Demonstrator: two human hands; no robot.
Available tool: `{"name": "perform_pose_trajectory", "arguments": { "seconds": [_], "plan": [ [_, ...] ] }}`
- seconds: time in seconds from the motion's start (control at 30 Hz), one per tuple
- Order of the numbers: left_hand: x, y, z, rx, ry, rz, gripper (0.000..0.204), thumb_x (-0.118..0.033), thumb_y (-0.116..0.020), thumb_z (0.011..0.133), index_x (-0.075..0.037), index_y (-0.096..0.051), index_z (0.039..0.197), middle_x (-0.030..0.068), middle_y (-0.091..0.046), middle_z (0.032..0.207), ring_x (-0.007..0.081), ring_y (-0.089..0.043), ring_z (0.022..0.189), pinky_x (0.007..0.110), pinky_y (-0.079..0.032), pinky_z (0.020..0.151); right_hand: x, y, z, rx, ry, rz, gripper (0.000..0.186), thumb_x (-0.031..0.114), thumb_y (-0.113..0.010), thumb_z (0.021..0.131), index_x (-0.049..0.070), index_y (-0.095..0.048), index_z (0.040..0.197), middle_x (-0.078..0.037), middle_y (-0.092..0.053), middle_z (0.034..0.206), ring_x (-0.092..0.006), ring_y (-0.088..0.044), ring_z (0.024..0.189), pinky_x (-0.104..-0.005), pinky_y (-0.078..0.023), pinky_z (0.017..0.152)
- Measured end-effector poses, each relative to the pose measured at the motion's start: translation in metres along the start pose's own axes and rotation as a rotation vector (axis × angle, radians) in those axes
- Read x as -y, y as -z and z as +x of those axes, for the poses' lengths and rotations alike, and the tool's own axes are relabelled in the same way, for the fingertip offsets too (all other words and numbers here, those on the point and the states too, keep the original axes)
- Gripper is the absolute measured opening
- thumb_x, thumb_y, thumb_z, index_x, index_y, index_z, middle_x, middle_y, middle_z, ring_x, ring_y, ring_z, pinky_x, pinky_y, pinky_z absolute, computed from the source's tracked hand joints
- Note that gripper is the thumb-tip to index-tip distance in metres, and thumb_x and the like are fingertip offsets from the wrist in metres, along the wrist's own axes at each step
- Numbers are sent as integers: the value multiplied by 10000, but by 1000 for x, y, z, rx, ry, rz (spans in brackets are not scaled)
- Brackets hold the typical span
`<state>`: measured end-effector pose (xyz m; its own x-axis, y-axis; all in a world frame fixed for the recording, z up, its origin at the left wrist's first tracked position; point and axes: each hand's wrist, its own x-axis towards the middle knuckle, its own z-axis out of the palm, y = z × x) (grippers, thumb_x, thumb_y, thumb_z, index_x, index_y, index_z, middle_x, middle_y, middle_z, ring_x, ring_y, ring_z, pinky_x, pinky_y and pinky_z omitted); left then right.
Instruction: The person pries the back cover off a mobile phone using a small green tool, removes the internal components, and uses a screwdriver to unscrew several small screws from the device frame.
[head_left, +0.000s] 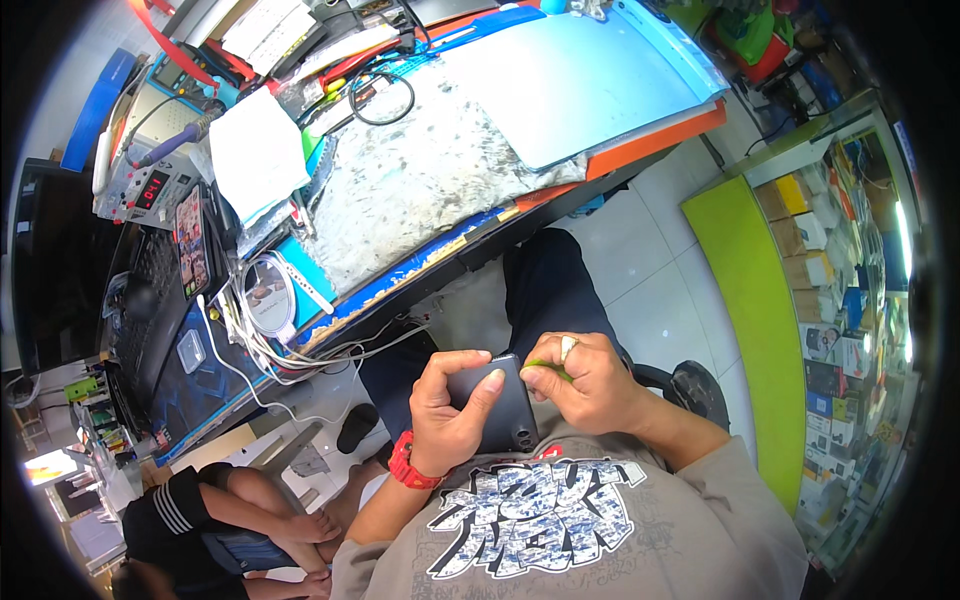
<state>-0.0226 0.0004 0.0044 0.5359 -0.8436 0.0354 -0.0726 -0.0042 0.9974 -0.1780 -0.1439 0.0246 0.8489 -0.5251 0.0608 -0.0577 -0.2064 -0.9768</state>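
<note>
My left hand (447, 412), with a red watch on its wrist, grips a dark smartphone (508, 418) in front of my shirt. The phone is tilted, its back and round camera lenses facing up. Thumb and fingers lie across its upper end and partly cover it. Close against the phone's right edge, my right hand (590, 388) is closed in a pinch, a ring on one finger. Between those fingers shows a thin yellow-green piece (547, 369), mostly hidden; its kind is not clear.
Ahead is a workbench with a stained grey mat (400, 185) and a light blue sheet (570, 90). At left are a power supply (150, 190), another phone (192, 245) and tangled white cables (250, 345). A seated person (225, 510) is lower left; a glass display case (830, 330) stands right.
</note>
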Motion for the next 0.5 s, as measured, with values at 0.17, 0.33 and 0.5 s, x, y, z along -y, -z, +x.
{"name": "perform_pose_trajectory", "arguments": {
  "seconds": [0.17,0.33,0.5],
  "plan": [
    [6,6,-1,13,14,32,245,-64,-800,924,-16,-673,1128,111,-733,1079,159,-704,948,283,-538,829,7,4,8,42,-40,-15,112,31,-717,946,-55,-679,885,-181,-689,759,-293,-677,628,-373,-500,578],
    [5,4,-4,-25,48,-17,234,-59,-797,927,-19,-674,1122,92,-726,1063,143,-695,945,275,-536,824,8,-9,5,-26,-240,149,157,60,-704,979,-68,-676,892,-166,-666,705,-268,-656,586,-370,-494,563],
    [8,2,-8,-61,27,-37,203,-51,-786,938,-12,-676,1104,83,-722,1035,120,-687,896,265,-536,785,-9,-28,-20,-59,-132,82,157,96,-645,1033,-37,-672,955,-143,-658,797,-277,-664,675,-380,-507,630]
  ]
}}
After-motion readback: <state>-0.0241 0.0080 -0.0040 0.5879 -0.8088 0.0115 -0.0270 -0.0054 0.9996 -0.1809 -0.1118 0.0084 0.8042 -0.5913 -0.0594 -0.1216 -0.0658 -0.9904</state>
